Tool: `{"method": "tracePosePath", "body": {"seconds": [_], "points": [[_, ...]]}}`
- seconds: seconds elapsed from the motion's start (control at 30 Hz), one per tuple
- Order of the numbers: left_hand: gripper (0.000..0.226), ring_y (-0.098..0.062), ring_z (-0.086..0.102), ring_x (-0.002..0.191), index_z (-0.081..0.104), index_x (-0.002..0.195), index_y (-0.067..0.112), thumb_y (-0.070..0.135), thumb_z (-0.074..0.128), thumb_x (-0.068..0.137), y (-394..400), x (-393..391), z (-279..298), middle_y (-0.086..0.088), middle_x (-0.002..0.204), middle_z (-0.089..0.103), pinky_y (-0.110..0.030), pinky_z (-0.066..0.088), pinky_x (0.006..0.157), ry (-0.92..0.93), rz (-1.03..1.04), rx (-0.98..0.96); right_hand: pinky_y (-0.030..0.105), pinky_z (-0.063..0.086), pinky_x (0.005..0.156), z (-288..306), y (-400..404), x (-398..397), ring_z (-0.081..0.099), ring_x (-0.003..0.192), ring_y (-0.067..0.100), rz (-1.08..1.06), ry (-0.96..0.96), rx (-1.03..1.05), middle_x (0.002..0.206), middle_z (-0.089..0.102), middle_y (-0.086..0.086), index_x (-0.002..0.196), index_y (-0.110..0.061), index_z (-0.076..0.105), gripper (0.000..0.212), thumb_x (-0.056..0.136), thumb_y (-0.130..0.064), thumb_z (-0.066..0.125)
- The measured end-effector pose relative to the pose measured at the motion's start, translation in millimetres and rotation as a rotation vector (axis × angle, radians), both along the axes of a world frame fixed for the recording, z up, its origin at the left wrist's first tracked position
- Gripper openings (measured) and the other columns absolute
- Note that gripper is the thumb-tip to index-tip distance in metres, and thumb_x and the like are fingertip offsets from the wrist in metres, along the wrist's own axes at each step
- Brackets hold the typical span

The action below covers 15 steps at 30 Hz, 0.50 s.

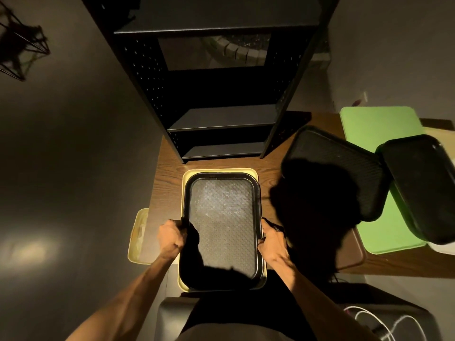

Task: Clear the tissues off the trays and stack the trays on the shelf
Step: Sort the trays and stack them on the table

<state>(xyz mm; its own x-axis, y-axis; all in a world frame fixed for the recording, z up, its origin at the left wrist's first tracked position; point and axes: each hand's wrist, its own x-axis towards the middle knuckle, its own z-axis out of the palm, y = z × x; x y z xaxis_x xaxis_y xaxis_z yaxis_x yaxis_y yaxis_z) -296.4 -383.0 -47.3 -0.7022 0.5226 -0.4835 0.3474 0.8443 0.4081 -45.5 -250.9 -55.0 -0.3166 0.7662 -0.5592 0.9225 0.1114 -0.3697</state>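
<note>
Squarely between left hand (171, 237) and right hand (270, 241); black tray (222, 225)

Head view – steep downward, close over table (170, 190); surroundings dim, perhaps floor.

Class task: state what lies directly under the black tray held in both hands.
A cream tray shows as a rim round the black tray. Its floor is covered, so anything on it cannot be seen.

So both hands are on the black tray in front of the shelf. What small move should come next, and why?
Probably lift it toward the shelf. The left hand and right hand grip the long edges of the black tray, which shows no tissue and sits on a cream tray.
</note>
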Motion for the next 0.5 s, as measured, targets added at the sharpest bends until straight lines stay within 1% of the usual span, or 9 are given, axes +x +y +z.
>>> {"method": "tracePosePath", "body": {"seconds": [0.07,0.2,0.3,0.4,0.43,0.5], "points": [[0.011,-0.031,0.072,0.078,0.077,0.082,0.007,0.014,0.069,0.079,1.2,-1.1,-0.4,-0.015,0.076,0.075,-0.034,0.052,0.065,0.0,0.002,0.008,0.036,0.058,0.082,2.9,0.4,-0.4,0.067,0.102,0.029,0.011,-0.003,0.027,0.117,0.069,0.006,0.14,-0.036,0.047,0.074,0.075,-0.003,0.065],[0.011,-0.03,0.072,0.075,0.077,0.082,0.007,0.015,0.07,0.079,-0.6,-2.7,-4.9,-0.013,0.077,0.075,-0.034,0.052,0.066,-0.009,0.007,0.006,0.037,0.057,0.087,10.3,0.3,-3.1,0.065,0.107,0.029,0.034,-0.008,0.046,0.123,0.066,0.006,0.139,-0.03,0.05,0.071,0.076,-0.003,0.064],[0.017,-0.031,0.071,0.079,0.075,0.084,0.004,0.019,0.07,0.077,-1.0,-4.9,-9.3,-0.013,0.08,0.075,-0.037,0.054,0.068,-0.022,0.007,-0.03,0.035,0.054,0.09,8.3,2.4,-2.0,0.062,0.111,0.029,0.038,-0.022,0.044,0.127,0.064,0.007,0.141,-0.03,0.049,0.072,0.075,-0.004,0.063],[0.02,-0.035,0.07,0.086,0.072,0.092,0.003,0.017,0.071,0.077,-1.0,-2.8,-3.9,-0.016,0.089,0.074,-0.037,0.053,0.072,-0.029,0.027,-0.063,0.036,0.053,0.094,7.9,2.3,-0.5,0.062,0.114,0.033,0.001,-0.024,-0.038,0.131,0.061,0.011,0.144,-0.033,0.045,0.069,0.081,-0.013,0.063],[0.025,-0.037,0.068,0.089,0.068,0.098,0.003,0.017,0.072,0.077,0.3,-0.1,0.9,-0.017,0.093,0.072,-0.038,0.052,0.073,-0.031,0.027,-0.048,0.037,0.052,0.094,9.8,2.8,0.0,0.062,0.113,0.035,-0.012,-0.028,-0.059,0.129,0.062,0.011,0.143,-0.033,0.045,0.064,0.084,-0.018,0.064],[0.039,-0.042,0.064,0.092,0.057,0.106,0.002,0.021,0.072,0.075,5.1,4.3,11.3,-0.02,0.099,0.065,-0.042,0.05,0.074,-0.038,-0.001,0.044,0.038,0.054,0.092,20.7,9.1,0.8,0.064,0.11,0.036,-0.023,-0.006,-0.049,0.121,0.065,0.011,0.137,-0.032,0.05,0.052,0.087,-0.027,0.062]]}}
